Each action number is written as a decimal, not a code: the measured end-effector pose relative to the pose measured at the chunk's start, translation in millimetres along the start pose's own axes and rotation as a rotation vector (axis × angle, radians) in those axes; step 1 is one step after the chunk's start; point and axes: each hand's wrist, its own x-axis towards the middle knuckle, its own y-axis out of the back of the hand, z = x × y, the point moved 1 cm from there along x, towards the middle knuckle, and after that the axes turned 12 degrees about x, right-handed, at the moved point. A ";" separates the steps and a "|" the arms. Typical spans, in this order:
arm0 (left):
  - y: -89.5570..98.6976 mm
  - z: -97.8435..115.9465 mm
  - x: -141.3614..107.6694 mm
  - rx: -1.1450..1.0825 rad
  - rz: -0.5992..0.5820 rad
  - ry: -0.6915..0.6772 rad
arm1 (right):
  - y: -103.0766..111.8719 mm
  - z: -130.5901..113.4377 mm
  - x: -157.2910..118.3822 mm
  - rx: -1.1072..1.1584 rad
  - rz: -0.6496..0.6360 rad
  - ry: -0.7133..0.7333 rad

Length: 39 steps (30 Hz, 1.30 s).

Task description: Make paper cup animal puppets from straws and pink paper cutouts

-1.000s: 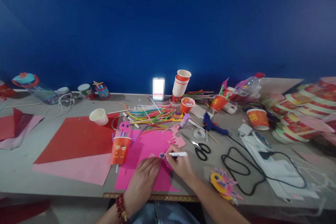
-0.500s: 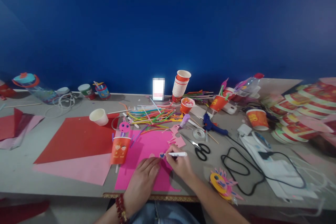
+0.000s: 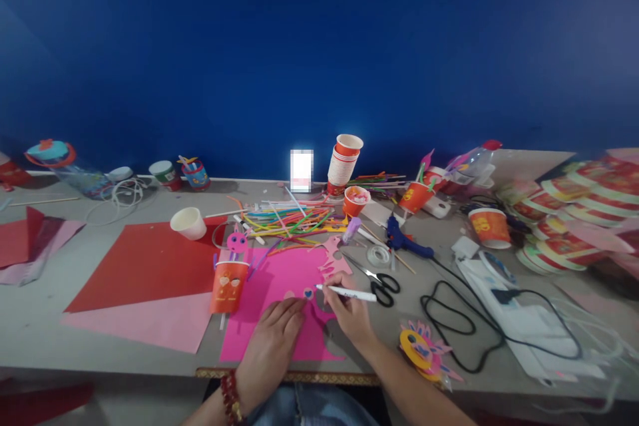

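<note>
From the hot-pink sheet (image 3: pixel 264 273), the wall (image 3: pixel 319 66) is deep blue at twelve o'clock, the cup stack (image 3: pixel 343 166) white and red-orange at one, the glue gun (image 3: pixel 399 237) dark blue at two, the scissor handles (image 3: pixel 383 293) black at three, the patterned edging (image 3: pixel 294 376) gold-and-brown at six, the big sheet (image 3: pixel 150 263) red at nine.

The right hand (image 3: pixel 349 309) holds a white marker (image 3: pixel 352 293) just beside a small blue heart (image 3: pixel 309 293), and the left hand (image 3: pixel 273 338) lies flat on the bright pink paper (image 3: pixel 279 273), near an orange cup (image 3: pixel 229 286)
</note>
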 end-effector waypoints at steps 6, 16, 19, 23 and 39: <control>14.9 -8.2 -8.9 -0.024 0.040 0.014 | -0.1 -1.0 0.2 -0.007 0.000 -0.007; 23.5 -26.5 -11.8 -0.005 0.003 -0.013 | -2.8 5.5 0.4 0.028 -0.033 -0.057; 22.6 -17.4 -9.6 -0.013 0.004 -0.038 | -3.4 4.4 1.5 0.033 -0.036 -0.057; 20.7 -5.9 -12.0 -0.044 -0.026 -0.042 | -3.6 1.9 2.8 0.054 -0.044 -0.052; 4.8 -3.6 -22.2 0.011 -0.068 -0.058 | -16.2 -6.4 -3.3 -0.192 -0.204 0.084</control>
